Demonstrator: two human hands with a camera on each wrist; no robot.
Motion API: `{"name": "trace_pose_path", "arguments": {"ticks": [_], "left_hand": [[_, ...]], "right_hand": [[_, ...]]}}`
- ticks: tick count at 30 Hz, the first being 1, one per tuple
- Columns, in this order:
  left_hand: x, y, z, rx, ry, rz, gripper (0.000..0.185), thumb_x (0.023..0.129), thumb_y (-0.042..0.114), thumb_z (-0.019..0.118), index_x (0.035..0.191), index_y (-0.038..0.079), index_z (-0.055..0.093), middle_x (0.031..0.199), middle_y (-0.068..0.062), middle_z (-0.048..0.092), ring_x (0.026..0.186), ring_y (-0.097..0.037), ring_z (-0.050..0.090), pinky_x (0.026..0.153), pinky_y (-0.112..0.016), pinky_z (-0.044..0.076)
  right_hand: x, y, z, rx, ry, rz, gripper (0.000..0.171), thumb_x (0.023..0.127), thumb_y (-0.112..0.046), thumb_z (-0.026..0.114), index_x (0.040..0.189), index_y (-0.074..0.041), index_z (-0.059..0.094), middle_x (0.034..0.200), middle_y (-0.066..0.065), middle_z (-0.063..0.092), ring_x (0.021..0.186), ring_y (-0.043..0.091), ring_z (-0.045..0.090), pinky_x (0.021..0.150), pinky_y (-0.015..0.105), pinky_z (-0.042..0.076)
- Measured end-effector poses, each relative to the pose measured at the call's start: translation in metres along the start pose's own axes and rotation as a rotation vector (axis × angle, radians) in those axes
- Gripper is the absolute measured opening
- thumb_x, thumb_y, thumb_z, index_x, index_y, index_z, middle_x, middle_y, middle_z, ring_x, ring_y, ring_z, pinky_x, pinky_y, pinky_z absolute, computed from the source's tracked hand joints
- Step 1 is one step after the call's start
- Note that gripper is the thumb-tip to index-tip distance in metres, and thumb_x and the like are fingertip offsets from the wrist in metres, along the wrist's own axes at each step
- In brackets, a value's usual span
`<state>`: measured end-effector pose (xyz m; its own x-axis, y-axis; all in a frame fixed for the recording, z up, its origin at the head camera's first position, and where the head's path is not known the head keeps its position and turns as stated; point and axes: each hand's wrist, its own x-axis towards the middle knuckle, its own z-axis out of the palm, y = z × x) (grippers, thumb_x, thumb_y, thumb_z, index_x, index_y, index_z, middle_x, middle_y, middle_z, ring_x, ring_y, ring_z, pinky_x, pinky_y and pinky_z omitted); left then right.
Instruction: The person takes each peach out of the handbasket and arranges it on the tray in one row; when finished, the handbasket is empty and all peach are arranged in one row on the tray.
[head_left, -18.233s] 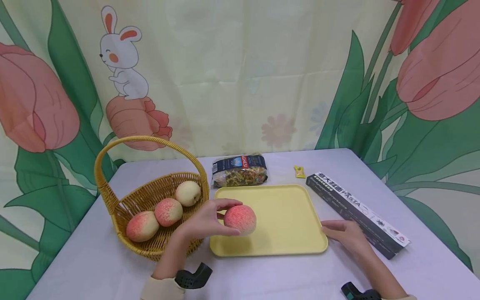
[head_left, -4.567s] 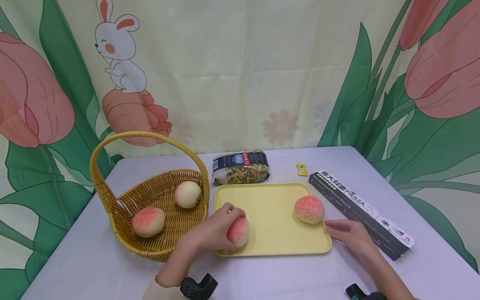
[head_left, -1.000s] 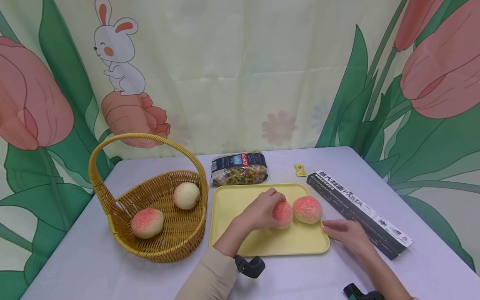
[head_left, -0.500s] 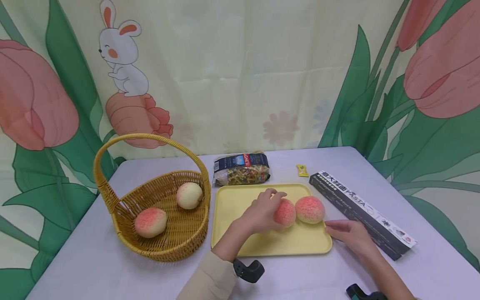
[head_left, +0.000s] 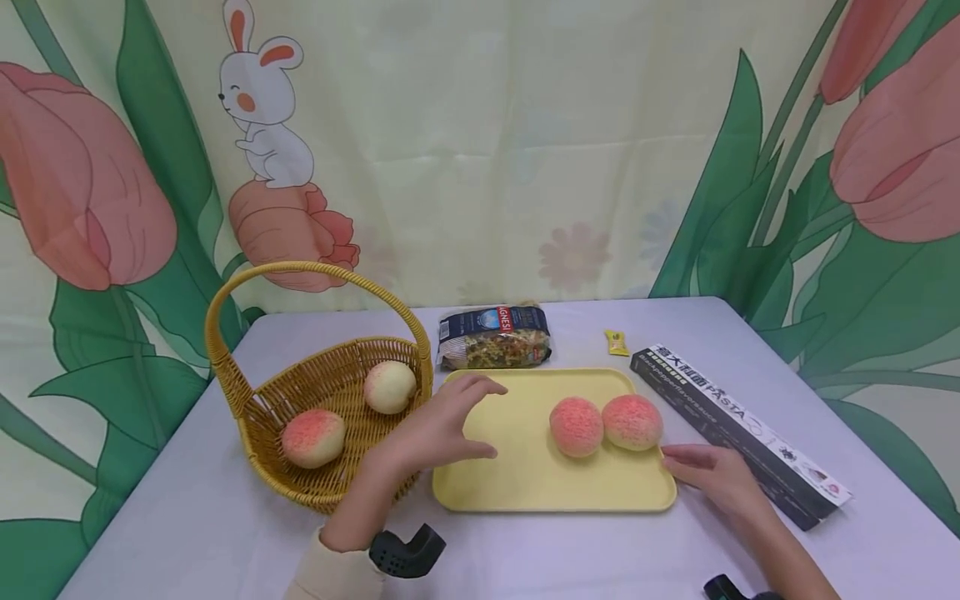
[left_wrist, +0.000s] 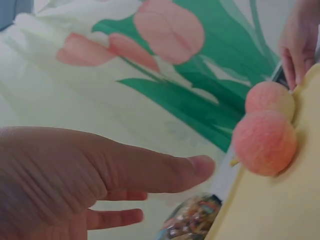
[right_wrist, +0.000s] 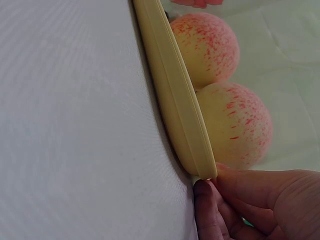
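Two pink peaches (head_left: 576, 427) sit touching side by side on the right half of the yellow tray (head_left: 517, 483), whose long axis runs left to right across the table (head_left: 187, 533). The left hand (head_left: 435, 429) hovers over the tray's left end, fingers spread, holding nothing. The right hand (head_left: 708, 475) rests, fingers relaxed, against the tray's right rim. A wicker basket (head_left: 330, 492) stands left; a tulip curtain (head_left: 525, 150) hangs behind.

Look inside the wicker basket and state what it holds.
The wicker basket holds two peaches: a pink one nearer, a pale one farther back. Its near wall hides part of the floor.
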<state>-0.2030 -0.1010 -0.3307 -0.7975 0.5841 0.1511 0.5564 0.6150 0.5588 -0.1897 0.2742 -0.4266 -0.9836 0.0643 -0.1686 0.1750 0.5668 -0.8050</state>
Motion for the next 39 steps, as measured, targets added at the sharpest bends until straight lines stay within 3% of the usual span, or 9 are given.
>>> {"name": "trace_pose_path", "arguments": {"ticks": [10,20,28,34,39], "left_hand": [[-0.041,-0.014,-0.036,-0.060,-0.047,-0.126,0.063,0.071,0.018,0.079,0.126,0.012,0.049,0.126,-0.002,0.047,0.115,-0.019,0.044,0.090,-0.041,0.041],[-0.064,-0.033,-0.063,-0.039,0.034,-0.263,0.067,0.068,0.024,0.082,0.126,0.013,0.051,0.128,-0.008,0.046,0.117,-0.028,0.043,0.091,-0.050,0.039],[-0.075,-0.049,-0.072,-0.027,0.078,-0.311,0.071,0.067,0.033,0.081,0.128,0.012,0.049,0.128,-0.013,0.045,0.116,-0.031,0.041,0.092,-0.053,0.036],[-0.089,-0.070,-0.077,-0.097,0.106,-0.366,0.075,0.068,0.031,0.081,0.131,0.010,0.046,0.133,-0.013,0.041,0.124,-0.035,0.033,0.094,-0.058,0.031],[-0.101,-0.088,-0.083,-0.133,0.119,-0.361,0.077,0.069,0.031,0.080,0.131,0.003,0.043,0.133,-0.019,0.041,0.122,-0.038,0.033,0.092,-0.058,0.034]], "right_hand": [[-0.001,0.001,0.000,0.030,0.002,0.017,0.055,0.078,-0.034,0.072,0.115,0.004,0.059,0.116,0.021,0.058,0.120,0.044,0.036,0.093,0.061,0.025],[0.000,0.000,0.002,0.031,0.014,-0.012,0.050,0.078,-0.033,0.072,0.112,0.003,0.062,0.112,0.020,0.060,0.116,0.042,0.043,0.091,0.057,0.030],[0.000,0.002,0.001,0.046,0.019,-0.002,0.051,0.078,-0.031,0.072,0.113,0.005,0.060,0.110,0.018,0.062,0.114,0.040,0.046,0.092,0.056,0.031],[0.000,0.003,0.000,0.045,0.009,0.011,0.052,0.078,-0.032,0.072,0.114,0.004,0.060,0.110,0.018,0.062,0.114,0.040,0.046,0.092,0.057,0.031],[0.000,0.003,0.000,0.047,0.007,0.019,0.052,0.078,-0.033,0.072,0.113,0.004,0.061,0.111,0.018,0.062,0.115,0.041,0.045,0.091,0.056,0.031]]}}
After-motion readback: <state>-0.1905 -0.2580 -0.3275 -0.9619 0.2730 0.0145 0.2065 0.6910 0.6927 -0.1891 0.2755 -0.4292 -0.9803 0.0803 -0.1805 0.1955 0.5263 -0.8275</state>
